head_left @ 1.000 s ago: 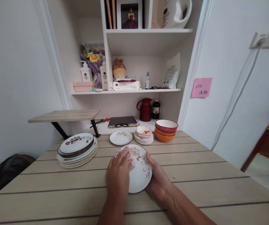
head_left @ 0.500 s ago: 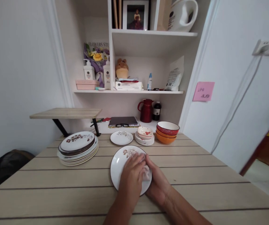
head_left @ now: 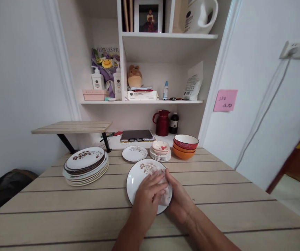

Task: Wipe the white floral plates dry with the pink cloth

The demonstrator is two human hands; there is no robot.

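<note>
A white plate (head_left: 135, 179) with a dark rim and a brown flower print is held above the table in front of me. My right hand (head_left: 179, 200) grips its right edge, thumb on top and fingers underneath, mostly hidden. Over the plate's face, my left hand (head_left: 150, 193) presses a crumpled pale cloth (head_left: 166, 195) against the right half of the surface. The cloth lies partly under the left fingers and reaches toward the right thumb.
On the left stands a stack of plates (head_left: 85, 165) beneath a small raised shelf (head_left: 71, 127). Behind my hands are a smaller flowered plate (head_left: 134, 153), small dishes (head_left: 161, 152) and stacked bowls (head_left: 185, 147). Farther back are a red jug (head_left: 162, 123) and a laptop (head_left: 136, 135).
The plate has turned a little and shifted slightly right and up in view. My left hand has slid a short way over it with the cloth, which shows more now.
</note>
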